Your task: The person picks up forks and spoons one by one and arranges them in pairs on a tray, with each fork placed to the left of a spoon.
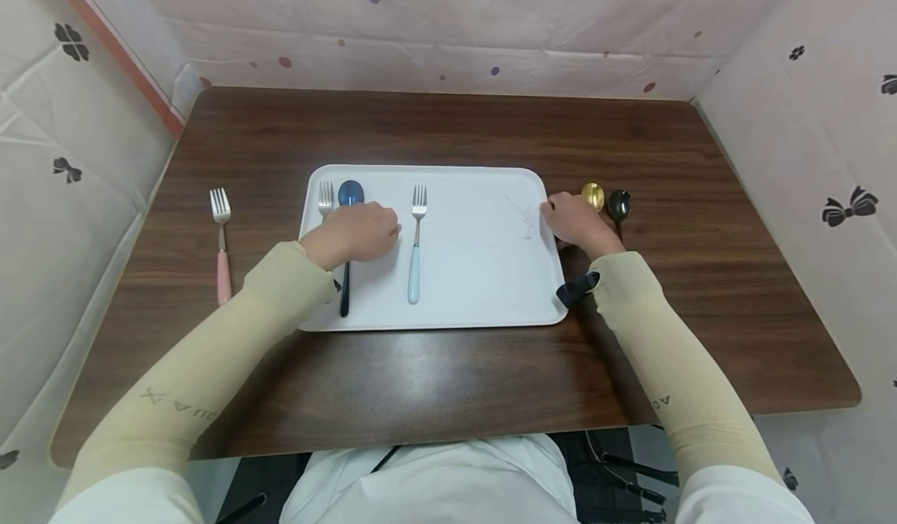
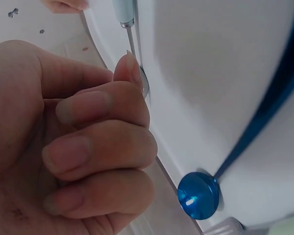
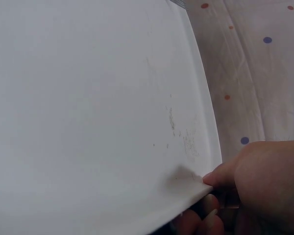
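Note:
A white tray lies on the table, its right edge pinched by my right hand. In the right wrist view the thumb rests on the rim and the other fingers curl beneath it. My left hand is over the tray's left part, fingers curled in with nothing seen in them. It partly covers a blue spoon and a fork on the tray. Right of that hand lies a fork with a light blue handle.
On the table left of the tray lies a pink-handled fork. A gold spoon and a dark spoon lie right of the tray, close by my right hand. Patterned sheeting stands behind the brown table.

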{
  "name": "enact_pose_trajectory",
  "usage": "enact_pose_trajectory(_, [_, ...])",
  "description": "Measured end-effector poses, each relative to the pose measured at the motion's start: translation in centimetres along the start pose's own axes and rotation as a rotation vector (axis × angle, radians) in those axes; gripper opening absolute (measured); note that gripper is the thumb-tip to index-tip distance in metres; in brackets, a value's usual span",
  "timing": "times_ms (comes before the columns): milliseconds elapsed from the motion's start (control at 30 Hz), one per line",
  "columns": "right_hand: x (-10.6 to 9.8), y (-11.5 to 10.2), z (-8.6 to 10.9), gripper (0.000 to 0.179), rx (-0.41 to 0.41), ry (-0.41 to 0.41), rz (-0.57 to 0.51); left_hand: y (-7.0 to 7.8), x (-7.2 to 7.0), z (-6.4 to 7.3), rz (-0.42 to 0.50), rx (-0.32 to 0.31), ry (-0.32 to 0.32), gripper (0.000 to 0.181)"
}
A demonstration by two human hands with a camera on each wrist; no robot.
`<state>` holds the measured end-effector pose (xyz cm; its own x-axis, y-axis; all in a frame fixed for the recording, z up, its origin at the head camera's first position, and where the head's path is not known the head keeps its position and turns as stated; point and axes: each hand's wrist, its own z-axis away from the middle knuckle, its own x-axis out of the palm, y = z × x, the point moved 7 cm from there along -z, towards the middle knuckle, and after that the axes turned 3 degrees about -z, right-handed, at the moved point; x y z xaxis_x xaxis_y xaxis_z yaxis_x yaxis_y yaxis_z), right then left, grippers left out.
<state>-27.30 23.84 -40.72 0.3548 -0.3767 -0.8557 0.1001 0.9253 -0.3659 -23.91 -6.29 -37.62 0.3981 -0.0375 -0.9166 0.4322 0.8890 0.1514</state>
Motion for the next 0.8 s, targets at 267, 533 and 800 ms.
enact_pose_trajectory(267, [0.0,0.0,0.1,0.045,0.000,0.001,0.000,-1.1,0.0,0.8,0.027,-0.021,-0.004,0.035])
enact_pose_trajectory(533, [0.0,-0.1,0.0,0.046,-0.001,-0.004,0.003,-2.0,-0.1,1.4,0.010,-0.058,-0.005,0.037])
enact_pose_trajectory(800, [0.0,-0.1,0.0,0.046,-0.002,-0.007,0.014,-3.3,0.2,1.8,0.018,-0.069,0.001,0.038])
